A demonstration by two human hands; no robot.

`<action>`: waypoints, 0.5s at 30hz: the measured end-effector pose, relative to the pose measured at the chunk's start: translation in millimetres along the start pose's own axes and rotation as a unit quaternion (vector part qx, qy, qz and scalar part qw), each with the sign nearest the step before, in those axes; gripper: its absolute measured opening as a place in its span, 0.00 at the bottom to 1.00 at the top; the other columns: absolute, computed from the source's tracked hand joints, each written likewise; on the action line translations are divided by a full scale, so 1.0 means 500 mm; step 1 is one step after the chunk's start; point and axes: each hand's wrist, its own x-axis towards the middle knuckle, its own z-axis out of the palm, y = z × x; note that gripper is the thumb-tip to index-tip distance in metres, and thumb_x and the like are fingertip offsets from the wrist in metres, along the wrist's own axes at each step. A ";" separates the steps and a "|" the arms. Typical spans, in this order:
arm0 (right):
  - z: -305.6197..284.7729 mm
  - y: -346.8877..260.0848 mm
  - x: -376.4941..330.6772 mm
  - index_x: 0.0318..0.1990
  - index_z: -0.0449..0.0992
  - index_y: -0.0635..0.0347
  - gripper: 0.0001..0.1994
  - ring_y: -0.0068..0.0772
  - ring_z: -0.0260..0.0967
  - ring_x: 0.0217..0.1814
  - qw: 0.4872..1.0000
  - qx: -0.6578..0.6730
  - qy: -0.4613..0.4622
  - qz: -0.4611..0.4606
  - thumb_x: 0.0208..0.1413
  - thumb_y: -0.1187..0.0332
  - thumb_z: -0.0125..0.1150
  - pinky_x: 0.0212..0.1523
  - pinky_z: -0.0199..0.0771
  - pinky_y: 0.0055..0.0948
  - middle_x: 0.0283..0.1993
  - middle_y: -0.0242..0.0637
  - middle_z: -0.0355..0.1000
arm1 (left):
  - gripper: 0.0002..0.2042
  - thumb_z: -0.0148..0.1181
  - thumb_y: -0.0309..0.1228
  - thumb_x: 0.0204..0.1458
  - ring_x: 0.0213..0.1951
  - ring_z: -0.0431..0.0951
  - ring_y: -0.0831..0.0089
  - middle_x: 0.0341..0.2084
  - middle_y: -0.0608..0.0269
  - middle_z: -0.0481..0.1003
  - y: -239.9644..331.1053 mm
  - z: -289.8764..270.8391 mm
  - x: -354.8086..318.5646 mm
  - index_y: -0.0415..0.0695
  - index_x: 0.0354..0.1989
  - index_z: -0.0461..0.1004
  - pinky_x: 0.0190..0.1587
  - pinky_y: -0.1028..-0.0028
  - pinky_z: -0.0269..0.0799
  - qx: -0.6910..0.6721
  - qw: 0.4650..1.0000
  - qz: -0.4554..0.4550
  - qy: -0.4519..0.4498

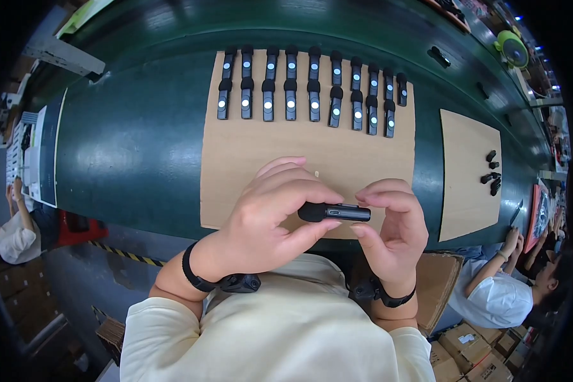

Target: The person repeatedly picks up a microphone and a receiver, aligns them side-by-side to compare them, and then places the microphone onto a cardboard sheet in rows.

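Both hands hold one small black stick-shaped device [337, 212] with a rounded foam-like cap on its left end, level above the near edge of a brown cardboard sheet [248, 159]. My left hand [274, 213] pinches the capped end between thumb and fingers. My right hand [391, 223] grips the other end with fingertips and thumb. Two rows of several matching black devices [312, 89], each with a round white spot, lie side by side along the far part of the cardboard.
The cardboard lies on a dark green conveyor belt [134, 146]. A second cardboard sheet [468, 172] to the right carries several small black caps [492, 175]. Another person [496, 293] sits at the right, one more at the left [16, 235]. Cardboard boxes [477, 350] stand below right.
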 end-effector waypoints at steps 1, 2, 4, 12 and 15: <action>-0.004 0.001 0.002 0.39 0.74 0.64 0.12 0.37 0.71 0.42 1.000 -0.022 -0.013 -0.015 0.46 0.79 0.68 0.41 0.71 0.29 0.42 0.45 0.72 | 0.13 0.71 0.25 0.42 0.36 0.78 0.65 0.31 0.60 0.79 0.001 0.000 0.000 0.39 0.37 0.78 0.58 0.52 0.64 0.015 1.000 0.009 -0.002; -0.008 0.003 0.004 0.38 0.74 0.64 0.12 0.37 0.71 0.43 0.998 -0.044 -0.026 -0.030 0.46 0.79 0.68 0.41 0.71 0.30 0.43 0.45 0.72 | 0.12 0.70 0.25 0.42 0.35 0.78 0.65 0.31 0.60 0.79 0.003 -0.001 0.001 0.40 0.37 0.78 0.58 0.52 0.64 0.030 0.999 0.018 -0.004; -0.009 0.005 0.007 0.38 0.74 0.63 0.12 0.37 0.70 0.43 0.996 -0.066 -0.039 -0.045 0.46 0.79 0.68 0.42 0.71 0.30 0.44 0.45 0.72 | 0.12 0.70 0.24 0.42 0.34 0.77 0.64 0.30 0.60 0.78 0.004 -0.001 0.002 0.40 0.37 0.78 0.58 0.52 0.64 0.045 0.999 0.027 -0.006; -0.003 0.001 0.010 0.35 0.72 0.62 0.06 0.36 0.65 0.45 0.991 -0.101 -0.061 -0.065 0.51 0.76 0.63 0.48 0.66 0.32 0.43 0.44 0.68 | 0.14 0.69 0.22 0.37 0.31 0.76 0.64 0.27 0.62 0.77 0.011 0.003 0.001 0.42 0.36 0.79 0.57 0.51 0.65 0.123 0.990 0.061 0.015; -0.002 0.007 0.011 0.35 0.72 0.60 0.08 0.38 0.67 0.42 0.986 -0.134 -0.054 -0.088 0.48 0.78 0.65 0.44 0.68 0.33 0.41 0.42 0.71 | 0.14 0.69 0.22 0.35 0.31 0.76 0.64 0.26 0.63 0.76 0.012 0.005 0.000 0.42 0.35 0.79 0.56 0.52 0.65 0.146 0.986 0.075 0.019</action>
